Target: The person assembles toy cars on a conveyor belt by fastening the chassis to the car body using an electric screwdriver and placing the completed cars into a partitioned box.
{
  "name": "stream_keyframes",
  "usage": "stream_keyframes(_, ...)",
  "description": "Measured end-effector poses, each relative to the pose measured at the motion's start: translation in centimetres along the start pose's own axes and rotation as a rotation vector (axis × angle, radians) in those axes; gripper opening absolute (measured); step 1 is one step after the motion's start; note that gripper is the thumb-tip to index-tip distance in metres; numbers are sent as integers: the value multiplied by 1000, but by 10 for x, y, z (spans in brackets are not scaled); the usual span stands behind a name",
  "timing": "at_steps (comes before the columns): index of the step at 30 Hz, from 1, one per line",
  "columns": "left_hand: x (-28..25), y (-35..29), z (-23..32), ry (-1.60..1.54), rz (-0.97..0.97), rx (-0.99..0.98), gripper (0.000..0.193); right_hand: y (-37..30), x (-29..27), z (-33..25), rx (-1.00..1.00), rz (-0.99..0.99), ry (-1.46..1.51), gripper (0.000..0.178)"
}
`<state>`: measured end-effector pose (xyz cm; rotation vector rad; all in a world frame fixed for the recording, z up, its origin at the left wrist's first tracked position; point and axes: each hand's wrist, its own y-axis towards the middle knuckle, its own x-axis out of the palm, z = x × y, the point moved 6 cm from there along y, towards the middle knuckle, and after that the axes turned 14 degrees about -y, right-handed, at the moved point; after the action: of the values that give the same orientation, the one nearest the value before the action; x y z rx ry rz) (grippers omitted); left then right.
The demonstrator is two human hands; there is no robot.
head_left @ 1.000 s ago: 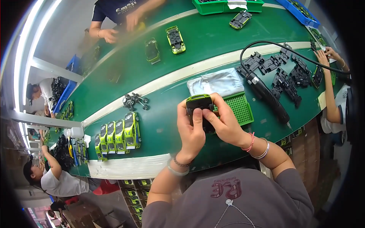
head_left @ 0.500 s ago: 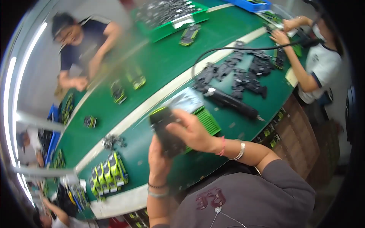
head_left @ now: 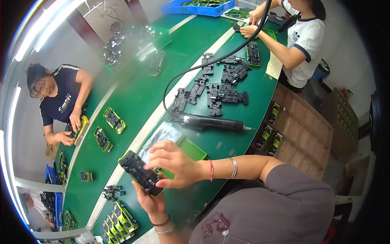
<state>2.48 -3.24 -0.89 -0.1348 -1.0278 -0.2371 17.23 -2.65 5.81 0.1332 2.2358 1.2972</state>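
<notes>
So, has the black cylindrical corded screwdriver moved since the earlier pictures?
No: the screwdriver keeps its place beside the green perforated plastic basket; the view turned.

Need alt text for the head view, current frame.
A person's left hand holds a toy car, black underside up, with the right hand over it. On the green table lie a black screwdriver, black chassis parts and a green basket, with green cars lined up lower left.

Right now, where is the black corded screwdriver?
In the head view, the screwdriver lies just right of centre, between the black chassis parts and the green basket.
</notes>
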Motion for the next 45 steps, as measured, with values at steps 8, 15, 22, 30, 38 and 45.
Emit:
stream_keyframes(8,-4,2,3,23,74,43,52,-3,8,4,12,-150,-17,53)
stream_keyframes(15,-11,4,8,54,182,136,49,-9,14,9,-23,-253,83,61)
stream_keyframes(22,-15,3,14,41,159,141,48,-9,11,9,-17,-210,63,61)
stream_keyframes(30,-16,-2,12,76,117,117,48,-9,2,10,13,-187,39,65)
stream_keyframes(38,-9,5,9,-13,312,134,45,1,-9,15,47,-160,62,45)
stream_keyframes(45,1,3,9,55,106,117,51,-8,34,23,409,-256,359,49)
